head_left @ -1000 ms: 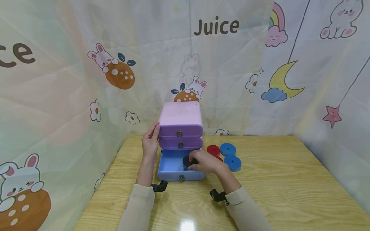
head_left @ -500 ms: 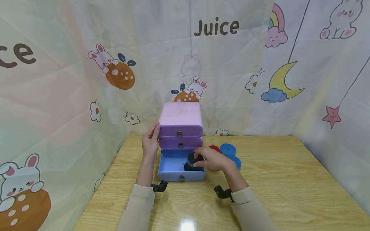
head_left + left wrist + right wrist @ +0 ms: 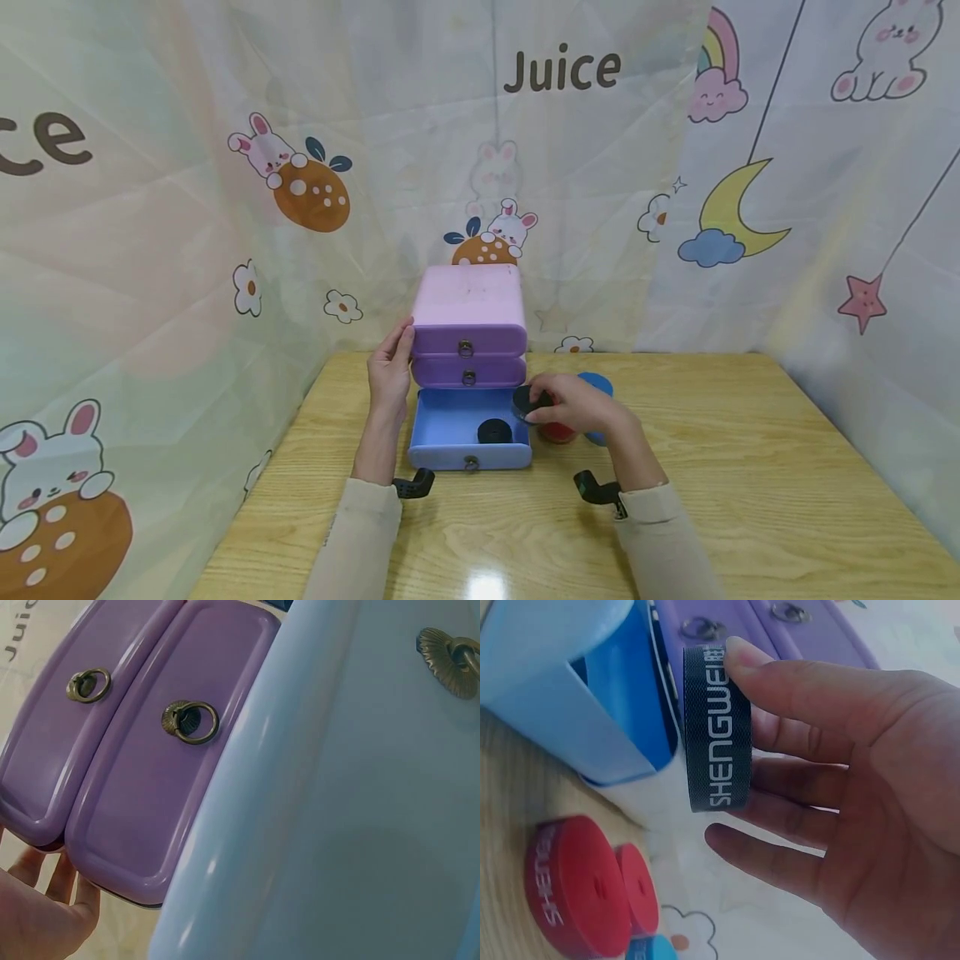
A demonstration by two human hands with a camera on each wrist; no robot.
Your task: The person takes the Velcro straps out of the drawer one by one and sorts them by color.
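Note:
My left hand (image 3: 390,371) rests against the left side of the pink and purple drawer cabinet (image 3: 468,296), its fingers fairly straight along the wall. Below two shut purple drawers, a light blue drawer (image 3: 442,456) is pulled out. My right hand (image 3: 581,406) pinches a black roll of tape (image 3: 716,727) between thumb and fingers. White "SHENGWEI" lettering runs along the roll's edge. This roll is raised just past the drawer's right side, above the red rolls. A second black roll (image 3: 495,432) lies inside the drawer, near its front right corner.
Right of the cabinet, red rolls of tape (image 3: 585,889) and blue rolls (image 3: 597,382) lie on the wooden table (image 3: 750,467), partly hidden by my right hand. A printed cloth (image 3: 405,125) hangs behind the table and along both sides.
My right hand has lifted the black roll out of the blue drawer and carried it right, toward the red rolls. The other black roll in the drawer is now uncovered. My left hand stays put.

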